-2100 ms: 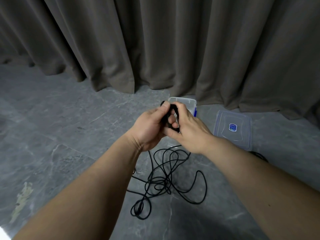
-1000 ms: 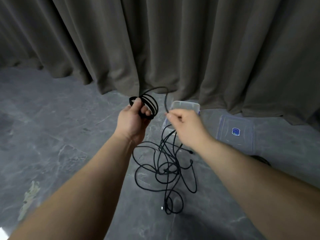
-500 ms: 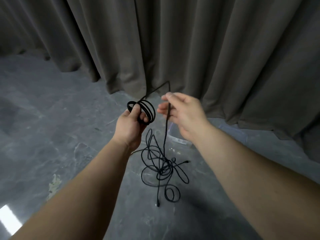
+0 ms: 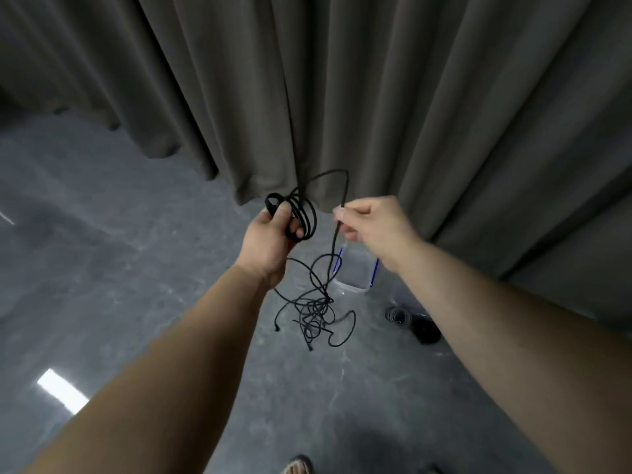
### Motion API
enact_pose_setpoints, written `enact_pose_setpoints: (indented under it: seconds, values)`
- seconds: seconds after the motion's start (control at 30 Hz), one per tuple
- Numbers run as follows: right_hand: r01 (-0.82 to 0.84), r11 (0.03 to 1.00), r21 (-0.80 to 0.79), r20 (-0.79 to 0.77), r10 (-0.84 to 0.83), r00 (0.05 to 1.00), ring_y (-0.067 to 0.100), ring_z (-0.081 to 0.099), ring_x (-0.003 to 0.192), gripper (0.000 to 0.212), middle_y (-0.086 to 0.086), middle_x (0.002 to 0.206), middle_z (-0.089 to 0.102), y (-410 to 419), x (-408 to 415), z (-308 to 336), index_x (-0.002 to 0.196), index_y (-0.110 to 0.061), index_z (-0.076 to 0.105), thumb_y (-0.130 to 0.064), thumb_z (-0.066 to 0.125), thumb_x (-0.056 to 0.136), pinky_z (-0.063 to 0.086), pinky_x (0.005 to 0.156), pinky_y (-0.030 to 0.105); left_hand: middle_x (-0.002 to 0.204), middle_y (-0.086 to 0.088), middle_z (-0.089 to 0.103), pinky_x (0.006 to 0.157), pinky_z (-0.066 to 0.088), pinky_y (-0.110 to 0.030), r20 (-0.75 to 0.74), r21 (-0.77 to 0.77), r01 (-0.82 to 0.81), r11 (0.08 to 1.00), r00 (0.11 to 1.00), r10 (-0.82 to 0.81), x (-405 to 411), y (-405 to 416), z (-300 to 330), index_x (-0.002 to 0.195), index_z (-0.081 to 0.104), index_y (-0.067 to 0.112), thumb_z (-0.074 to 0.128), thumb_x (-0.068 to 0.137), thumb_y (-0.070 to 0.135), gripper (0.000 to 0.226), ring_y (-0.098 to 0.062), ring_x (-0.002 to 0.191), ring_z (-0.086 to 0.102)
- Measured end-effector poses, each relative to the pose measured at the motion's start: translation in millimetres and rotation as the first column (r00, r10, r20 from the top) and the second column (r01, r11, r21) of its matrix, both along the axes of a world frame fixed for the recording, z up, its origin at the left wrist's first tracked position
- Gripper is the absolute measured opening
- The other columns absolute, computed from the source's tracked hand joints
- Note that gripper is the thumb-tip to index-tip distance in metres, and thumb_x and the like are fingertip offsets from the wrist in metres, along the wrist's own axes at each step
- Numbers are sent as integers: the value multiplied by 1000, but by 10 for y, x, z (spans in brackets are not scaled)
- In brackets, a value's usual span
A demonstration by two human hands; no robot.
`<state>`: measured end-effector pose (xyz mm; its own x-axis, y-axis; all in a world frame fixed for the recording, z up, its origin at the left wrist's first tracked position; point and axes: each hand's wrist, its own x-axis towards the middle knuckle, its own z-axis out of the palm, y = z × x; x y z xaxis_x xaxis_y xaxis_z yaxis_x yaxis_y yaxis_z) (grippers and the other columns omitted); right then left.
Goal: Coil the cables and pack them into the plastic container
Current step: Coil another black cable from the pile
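Note:
My left hand grips a small coil of black cable made of several loops, held up in front of the curtain. From the coil the cable arches over to my right hand, which pinches the strand between thumb and fingers. Below that pinch the cable hangs down into a loose tangle lifted above the floor. The clear plastic container with blue clips stands on the floor under my right wrist, partly hidden by it.
Two coiled black cables lie on the grey floor right of the tangle, near my right forearm. A brown curtain fills the background. A sandalled foot shows at the bottom edge.
Both hands have risen and the tangle has lifted off the floor. My right hand has slid along the strand and moved away from the coil. The view has swung, so coiled cables now show.

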<state>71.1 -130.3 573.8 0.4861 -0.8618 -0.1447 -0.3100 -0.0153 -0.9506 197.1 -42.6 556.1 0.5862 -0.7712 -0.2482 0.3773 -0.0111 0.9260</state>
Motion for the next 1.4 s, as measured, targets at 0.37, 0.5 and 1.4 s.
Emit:
enact_pose_setpoints:
  seconds: [0.37,0.5,1.4]
  values:
    - [-43,916,-399,-151,-19,988,14,59,58,23,8,65,68,407,130,1643,67,-11,69,-17,65,89,48,60,28,55,5,40,63,34,-25,165,-75,124,989,980,-110,132,398,1477,74,35,17,39,105,14,31,-11,55,39]
    - [-83,922,-379,-150,27,988,9,58,49,19,8,61,64,477,141,1887,71,-10,67,-11,64,89,48,57,24,62,-1,37,60,38,-20,214,-138,119,983,973,-88,119,510,1710,74,37,16,37,105,11,31,-10,54,40]
    - [73,772,-632,-209,-260,943,28,57,83,15,5,87,62,304,-234,2689,101,-19,57,-27,45,98,43,66,29,57,6,34,55,34,-20,136,-370,121,921,988,-75,68,331,3031,72,39,20,41,102,10,31,-8,48,35]
